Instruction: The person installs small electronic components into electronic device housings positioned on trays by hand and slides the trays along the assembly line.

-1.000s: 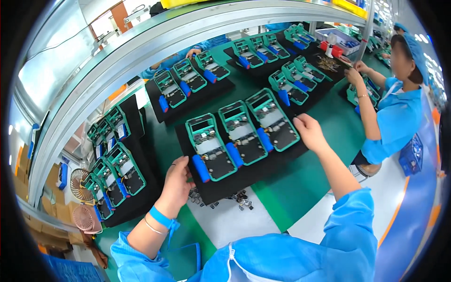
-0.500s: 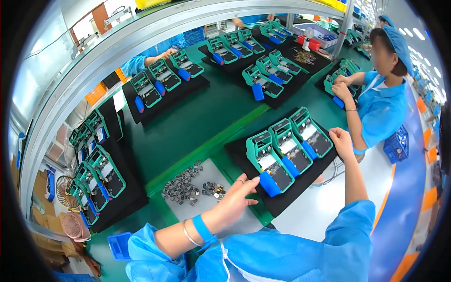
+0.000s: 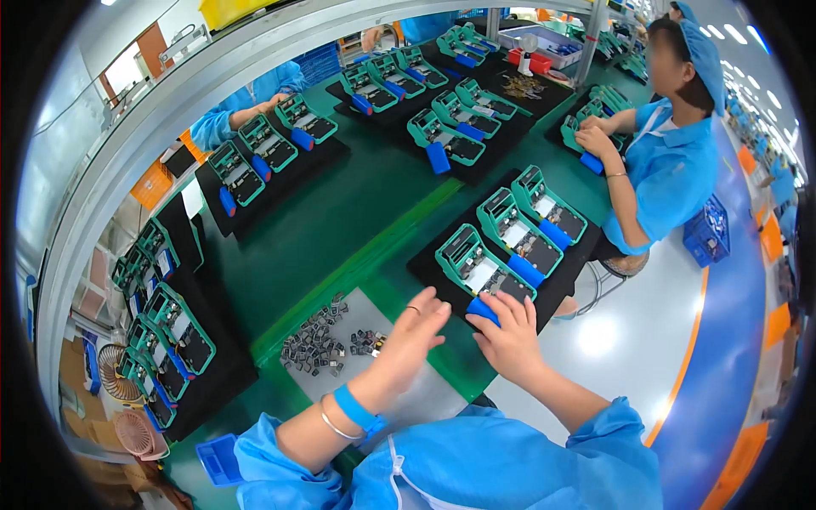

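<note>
Open green casings (image 3: 482, 270), three: lie in a slanting row on a black mat (image 3: 551, 293) at three o'clock, atop the green table (image 3: 331, 212).
Blue cylinders (image 3: 484, 308), one per casing: sit along the lower side of each.
Right hand (image 3: 507, 338): at about five o'clock, fingers laid over the near cylinder and casing end; firmness of grip not discernible.
Left hand (image 3: 415, 333): at six o'clock, grip slack, fingers parted, holding nothing, just beside the mat.
Progress, as judged: casings set out, white panels and dark interiors in place, cylinders present; fronts uncovered, so seemingly unfinished. Small dark parts (image 3: 316, 347), loose at seven to eight o'clock on a grey sheet (image 3: 429, 387): apparently unused.
Surroundings: similar casings on further mats at nine, ten and twelve to one o'clock; brass-coloured pieces (image 3: 523, 86) at one; blue tray (image 3: 219, 459) between seven and eight; pink fan (image 3: 133, 433) at eight; co-worker (image 3: 671, 183) at two to three, well clear of the near mat.
Obstructions: left forearm across part of the sheet, hiding some of it; right hand over the near casing's lower end, masking most of the cylinder there.
</note>
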### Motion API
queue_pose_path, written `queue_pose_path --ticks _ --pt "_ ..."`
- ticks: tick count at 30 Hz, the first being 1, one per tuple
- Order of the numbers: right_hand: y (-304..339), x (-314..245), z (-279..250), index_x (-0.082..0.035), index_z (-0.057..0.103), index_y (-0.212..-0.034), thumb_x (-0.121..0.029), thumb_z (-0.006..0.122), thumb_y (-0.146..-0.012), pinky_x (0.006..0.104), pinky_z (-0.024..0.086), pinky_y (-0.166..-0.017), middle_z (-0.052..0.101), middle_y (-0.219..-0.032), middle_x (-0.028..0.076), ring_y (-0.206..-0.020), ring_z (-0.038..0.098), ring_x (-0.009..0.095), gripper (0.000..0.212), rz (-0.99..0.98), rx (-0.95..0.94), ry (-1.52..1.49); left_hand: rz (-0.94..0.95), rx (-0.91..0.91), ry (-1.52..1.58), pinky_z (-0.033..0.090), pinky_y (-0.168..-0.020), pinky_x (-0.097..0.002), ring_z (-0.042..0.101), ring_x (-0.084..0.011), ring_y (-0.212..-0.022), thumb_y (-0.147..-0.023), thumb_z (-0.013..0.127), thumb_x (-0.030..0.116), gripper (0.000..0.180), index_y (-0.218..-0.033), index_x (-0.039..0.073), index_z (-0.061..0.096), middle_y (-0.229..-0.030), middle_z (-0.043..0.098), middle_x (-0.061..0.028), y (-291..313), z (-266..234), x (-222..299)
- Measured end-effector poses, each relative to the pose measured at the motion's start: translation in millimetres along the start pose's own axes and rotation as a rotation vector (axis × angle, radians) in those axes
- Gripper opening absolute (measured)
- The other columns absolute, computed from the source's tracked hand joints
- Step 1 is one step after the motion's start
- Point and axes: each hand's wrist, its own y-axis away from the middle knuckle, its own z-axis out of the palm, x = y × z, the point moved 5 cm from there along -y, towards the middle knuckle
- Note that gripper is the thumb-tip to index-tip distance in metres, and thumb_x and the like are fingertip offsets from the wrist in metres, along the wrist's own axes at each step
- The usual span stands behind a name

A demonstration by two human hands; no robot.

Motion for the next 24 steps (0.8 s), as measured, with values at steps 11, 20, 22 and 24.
queue_pose_path --ticks 11,20,22,24 --pt "-57 96 2 -0.022 0.070 -0.111 -0.016 0.074 -0.080 0.0691 0.022 -0.111 0.052 -0.142 0.005 -0.137 0.040 0.033 0.032 0.082 0.037 0.042 0.165 0.344 -0.011 0.039 -0.104 -0.0438 0.044 -0.0268 -0.133 -0.099 0.057 0.034 0.064 -0.152 0.006 0.034 -0.145 0.044 -0.0132 21 -120 66" --pt "-193 21 24 -0.011 0.061 -0.125 -0.013 0.073 -0.081 0.0483 0.039 -0.109 0.046 -0.146 0.017 -0.132 0.043 0.040 0.046 -0.146 0.036 -0.241 0.338 0.872 0.059 0.030 -0.109 -0.0481 0.039 -0.0284 -0.136 -0.093 0.066 0.036 0.070 -0.148 0.006 0.036 -0.146 0.043 -0.0107 -6 -287 70" --pt "-228 14 62 -0.009 0.060 -0.127 -0.015 0.071 -0.085 0.0466 0.041 -0.109 0.045 -0.147 0.018 -0.133 0.042 0.041 0.045 -0.090 -0.052 -0.427 0.324 0.906 0.020 0.027 -0.113 -0.0447 0.036 -0.0300 -0.139 -0.092 0.068 0.037 0.079 -0.151 0.003 0.030 -0.149 0.041 -0.0149 -25 -307 72" --pt "-265 17 116 -0.007 0.055 -0.134 -0.020 0.068 -0.089 0.0443 0.043 -0.107 0.048 -0.145 0.019 -0.133 0.046 0.039 0.048 -0.065 -0.115 -0.502 0.389 1.006 -0.162 0.033 -0.113 -0.0357 0.043 -0.0330 -0.136 -0.090 0.070 0.035 0.086 -0.150 -0.010 0.029 -0.148 0.042 -0.0251 -46 -335 69"
